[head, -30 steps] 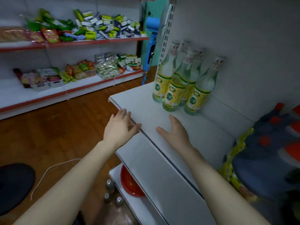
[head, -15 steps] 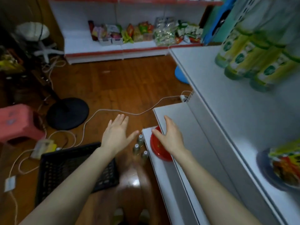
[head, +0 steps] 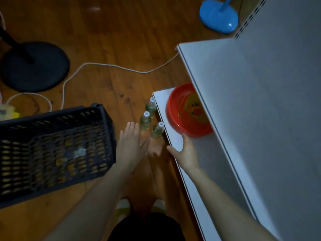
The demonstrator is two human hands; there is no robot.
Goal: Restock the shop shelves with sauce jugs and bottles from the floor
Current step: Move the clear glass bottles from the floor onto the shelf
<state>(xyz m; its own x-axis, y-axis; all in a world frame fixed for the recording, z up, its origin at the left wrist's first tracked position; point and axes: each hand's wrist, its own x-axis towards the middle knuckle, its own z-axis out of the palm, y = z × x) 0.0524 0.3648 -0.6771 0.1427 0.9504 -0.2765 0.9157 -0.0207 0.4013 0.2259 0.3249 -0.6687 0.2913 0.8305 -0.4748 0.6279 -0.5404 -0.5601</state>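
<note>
Both hands hang open and empty, lower centre: left hand beside three capped bottles on the floor, right hand over the bottom shelf edge; labels blur, unreadable.

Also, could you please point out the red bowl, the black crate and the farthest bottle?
red bowl (head: 173,122): head view, left inner wall.
black crate (head: 52,115): head view, top rim.
farthest bottle (head: 151,108): head view, its body.

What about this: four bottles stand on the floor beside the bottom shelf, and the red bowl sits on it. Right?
No. The head view shows three bottles, not four, standing on the floor beside the bottom shelf; the red bowl sits on it.
</note>
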